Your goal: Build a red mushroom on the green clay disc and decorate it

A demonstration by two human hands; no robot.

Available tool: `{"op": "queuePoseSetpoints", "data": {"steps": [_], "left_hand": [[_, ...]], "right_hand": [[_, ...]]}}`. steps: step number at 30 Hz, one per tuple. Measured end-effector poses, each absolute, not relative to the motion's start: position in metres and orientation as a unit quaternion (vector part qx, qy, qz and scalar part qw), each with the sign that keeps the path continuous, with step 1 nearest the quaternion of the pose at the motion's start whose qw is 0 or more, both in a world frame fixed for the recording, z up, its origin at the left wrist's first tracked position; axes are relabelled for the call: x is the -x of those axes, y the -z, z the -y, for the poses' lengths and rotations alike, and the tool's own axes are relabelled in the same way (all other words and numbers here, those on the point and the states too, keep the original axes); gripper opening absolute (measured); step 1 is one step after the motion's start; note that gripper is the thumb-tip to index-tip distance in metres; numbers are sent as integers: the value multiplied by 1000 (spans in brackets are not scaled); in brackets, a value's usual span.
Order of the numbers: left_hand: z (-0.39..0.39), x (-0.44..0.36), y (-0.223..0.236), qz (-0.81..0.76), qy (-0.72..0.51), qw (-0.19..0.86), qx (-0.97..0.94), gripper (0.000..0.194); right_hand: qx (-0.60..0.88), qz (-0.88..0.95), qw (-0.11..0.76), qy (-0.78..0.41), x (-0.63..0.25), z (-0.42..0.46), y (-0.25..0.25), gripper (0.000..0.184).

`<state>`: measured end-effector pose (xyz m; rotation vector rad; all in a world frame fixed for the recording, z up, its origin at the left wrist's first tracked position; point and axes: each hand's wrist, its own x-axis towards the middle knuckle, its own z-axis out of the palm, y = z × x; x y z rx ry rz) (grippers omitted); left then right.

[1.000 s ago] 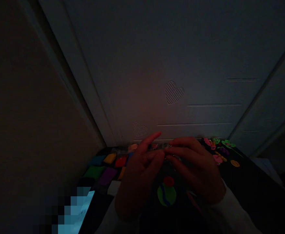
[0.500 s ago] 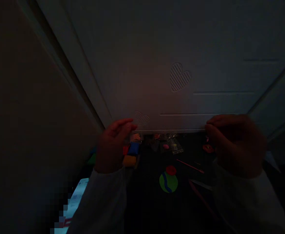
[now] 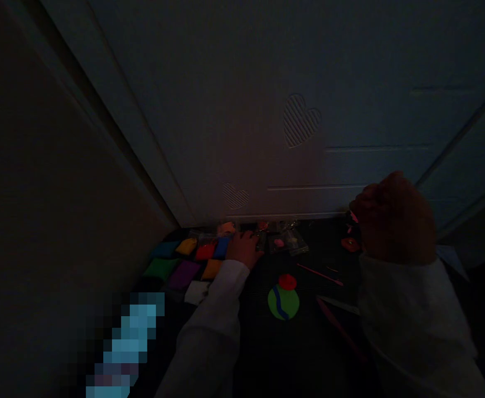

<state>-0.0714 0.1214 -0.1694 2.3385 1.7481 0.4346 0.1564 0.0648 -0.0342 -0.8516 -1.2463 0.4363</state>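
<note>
My left hand (image 3: 244,250) reaches down to the back of the dark table, beside a blue packet (image 3: 222,246) and a small clear bag (image 3: 261,241). Its thumb stands apart from the bent fingers, whose tips are partly hidden. Raised at the right, my right hand (image 3: 395,218) is closed with its fingers curled in; whatever it may hold is hidden. Between the two sleeves lies a flat green disc (image 3: 291,304) with a wavy blue strip across it. A small red piece (image 3: 287,282) touches the disc's upper edge.
Coloured packets, among them a purple one (image 3: 183,275) and a green one (image 3: 161,269), lie at the left. Pink sticks (image 3: 321,275) and a pale blade-like tool (image 3: 339,305) lie right of the disc. A white panel (image 3: 209,138) rises behind. The scene is dim.
My left hand has gone down and right, from above the packets to among them. My right hand has risen slightly and turned, its fingers now curled in. The disc stays put.
</note>
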Motion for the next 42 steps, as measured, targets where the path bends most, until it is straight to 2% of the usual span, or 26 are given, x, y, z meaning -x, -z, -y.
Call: {"op": "queuePoseSetpoints", "data": {"steps": [3,7,10,14,20,23,26,31,34,36,42], "left_hand": [[-121,71,165,-596,-113,63,-793,31],[-120,70,162,-607,-79,37,-790,24],[-122,70,163,-615,-63,29,-785,19],[-123,67,168,-632,-56,28,-772,22],[-122,66,159,-653,-118,46,-747,16],[-119,71,136,-648,-173,91,-736,19],[-107,73,105,-621,-236,144,-733,19],[-74,57,63,-560,-302,246,-731,21],[-57,50,48,-486,-388,398,-674,24],[-50,50,41,-450,-411,463,-644,29],[-46,55,34,-431,-406,509,-625,20]], "right_hand": [[372,479,731,-313,-160,-74,39,29],[370,420,724,-402,-158,-79,44,11],[390,422,714,-400,-154,-78,46,9],[406,425,705,-398,-151,-77,46,11],[439,485,662,-366,-153,-79,51,14],[455,587,602,-295,-148,-78,54,14],[443,647,557,-272,-134,-70,53,12],[335,807,450,-185,-111,-54,47,15],[301,840,429,-139,-107,-50,44,16],[302,848,415,-127,-108,-48,42,15],[312,856,401,-92,-110,-42,35,13]]}}
